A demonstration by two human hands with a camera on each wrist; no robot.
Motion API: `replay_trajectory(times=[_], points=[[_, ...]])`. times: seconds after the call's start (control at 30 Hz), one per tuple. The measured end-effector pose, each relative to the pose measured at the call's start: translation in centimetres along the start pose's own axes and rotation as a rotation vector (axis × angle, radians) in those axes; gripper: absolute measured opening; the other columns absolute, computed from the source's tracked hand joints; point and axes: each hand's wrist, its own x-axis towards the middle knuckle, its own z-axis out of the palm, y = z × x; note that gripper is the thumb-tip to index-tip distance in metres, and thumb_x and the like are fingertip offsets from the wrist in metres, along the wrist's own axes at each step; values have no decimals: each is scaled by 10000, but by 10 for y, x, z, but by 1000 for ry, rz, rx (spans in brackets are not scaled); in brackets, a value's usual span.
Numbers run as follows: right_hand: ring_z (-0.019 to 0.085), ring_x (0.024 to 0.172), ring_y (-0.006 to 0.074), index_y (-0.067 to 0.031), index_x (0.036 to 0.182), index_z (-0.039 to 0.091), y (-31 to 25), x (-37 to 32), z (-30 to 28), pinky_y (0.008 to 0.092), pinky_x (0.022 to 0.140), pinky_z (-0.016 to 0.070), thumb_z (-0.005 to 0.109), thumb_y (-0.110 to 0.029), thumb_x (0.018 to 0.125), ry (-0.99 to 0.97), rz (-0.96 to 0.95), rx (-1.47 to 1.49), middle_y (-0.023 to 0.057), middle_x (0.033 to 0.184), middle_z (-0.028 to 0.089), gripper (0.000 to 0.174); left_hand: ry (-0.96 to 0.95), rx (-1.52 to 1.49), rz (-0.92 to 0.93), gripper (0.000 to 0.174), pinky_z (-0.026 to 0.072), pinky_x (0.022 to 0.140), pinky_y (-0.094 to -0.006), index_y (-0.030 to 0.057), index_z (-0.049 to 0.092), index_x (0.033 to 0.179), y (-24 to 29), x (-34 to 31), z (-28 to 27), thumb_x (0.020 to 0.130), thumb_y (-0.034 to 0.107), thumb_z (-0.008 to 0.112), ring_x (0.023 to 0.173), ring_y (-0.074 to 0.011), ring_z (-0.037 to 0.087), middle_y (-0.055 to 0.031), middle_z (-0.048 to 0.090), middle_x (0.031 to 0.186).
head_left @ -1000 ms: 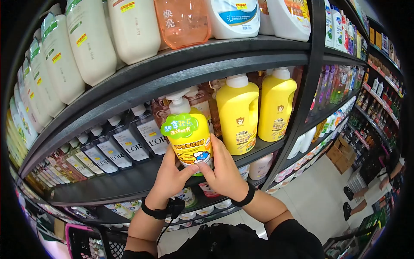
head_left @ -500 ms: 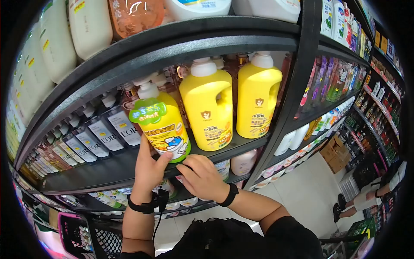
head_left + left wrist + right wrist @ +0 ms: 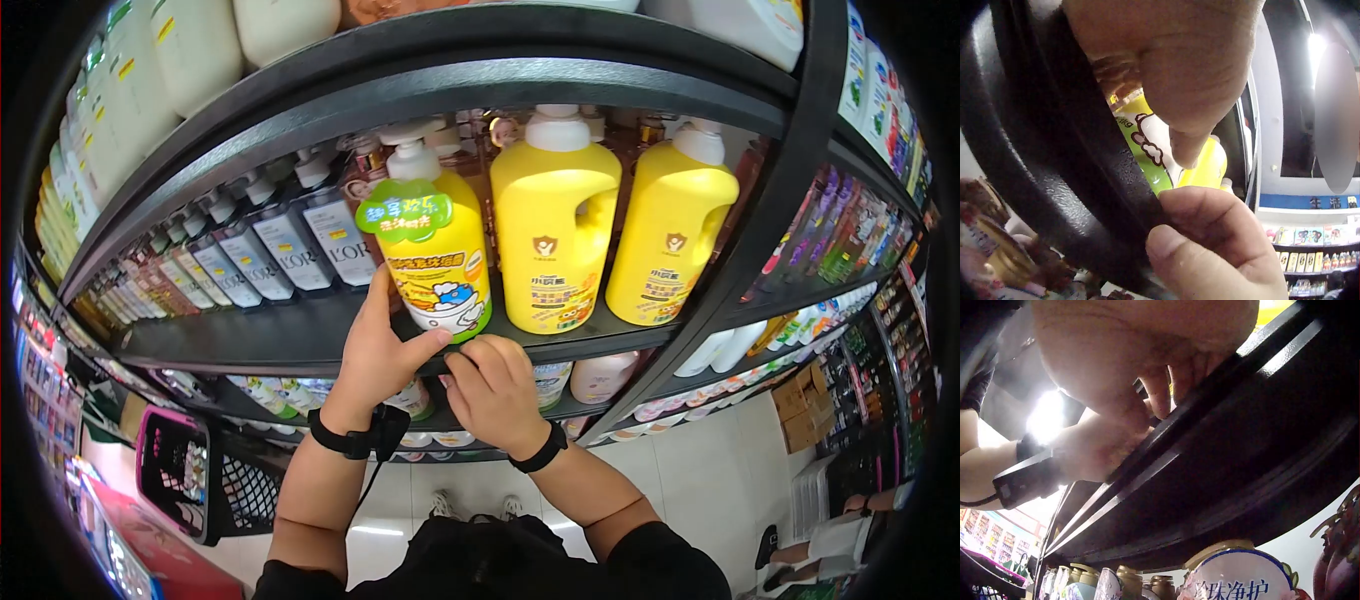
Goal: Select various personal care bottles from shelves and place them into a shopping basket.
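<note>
Yellow pump bottle [image 3: 462,235] near shelf edge [image 3: 1107,181]; left hand [image 3: 378,350] holds it, thumb low on front, fingers along side. Right hand [image 3: 495,390] fingers curled over edge. Uneven push might tip bottle into handled yellow bottle [image 3: 540,205].

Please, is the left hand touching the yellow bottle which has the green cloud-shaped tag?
Touching. The head view shows the left hand at the yellow bottle, its thumb lying on the lower front.

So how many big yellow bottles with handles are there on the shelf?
2. One stands just right of the yellow cartoon-label pump bottle; the other is further right, beside the black shelf post. Any behind them would be hidden.
</note>
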Motion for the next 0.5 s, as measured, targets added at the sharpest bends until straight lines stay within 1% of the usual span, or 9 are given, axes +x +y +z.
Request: replay_trajectory(times=[0.13,0.17,0.2,0.23,0.27,0.3,0.4,0.43,0.5], points=[[575,1034,339,-52,1053,653,1,0,0,464,887,478,746,-105,730,4,-5,3,112,1074,579,341,133,239,165,813,432,1075,-429,-50,388,1439,5,-51,-16,740,47,793,1289,-362,538,-250,518,1396],[576,1035,334,-49,1055,647,1,0,-1,463,887,480,737,-110,738,-8,-7,-10,114,1072,578,336,146,325,282,753,417,1085,-466,-55,431,1409,-6,-73,-23,742,35,767,1283,-421,525,-277,476,1429],[578,1036,330,-47,1058,642,0,0,-1,462,888,481,727,-116,746,-25,-12,-17,115,1070,576,330,115,423,299,710,406,1093,-473,-66,470,1372,-5,-94,-34,736,48,765,1283,-454,514,-290,485,1418],[572,1031,345,-51,1049,643,-3,1,0,468,884,468,730,-116,750,-51,2,-46,125,1068,576,318,104,458,334,669,419,1072,-477,-77,492,1345,-19,-119,-41,752,71,763,1262,-454,530,-291,519,1380],[564,1033,351,-52,1052,643,0,-3,2,475,902,457,738,-127,740,-66,17,-64,129,1074,578,334,54,501,239,662,452,1027,-468,-69,498,1341,-30,-149,-46,762,89,778,1206,-435,570,-268,578,1310],[574,1016,376,-49,1031,637,-1,-3,4,494,902,451,724,-86,739,-63,25,-76,148,1021,597,307,-17,506,171,613,483,971,-467,-35,521,1322,-44,-172,-52,792,131,781,1139,-424,604,-249,619,1251],[575,1004,375,-39,1000,643,-3,-4,11,501,911,438,705,-104,789,-43,5,-200,161,1013,616,229,-344,505,-424,550,489,963,-479,0,553,1311,-113,-267,-79,865,280,714,1130,-441,603,-251,629,1248],[576,1004,377,-31,1008,642,-2,-7,15,498,911,437,706,-101,796,-27,17,-269,165,1026,622,233,-445,544,-629,557,486,970,-482,5,556,1318,-147,-315,-90,884,329,686,1133,-447,600,-255,632,1244],[580,993,377,-20,1017,648,2,-7,22,493,903,439,695,-113,834,7,-12,-352,175,1019,630,210,-506,537,-933,587,480,990,-473,-5,568,1310,-222,-435,-114,883,385,664,1149,-435,601,-255,640,1240]])
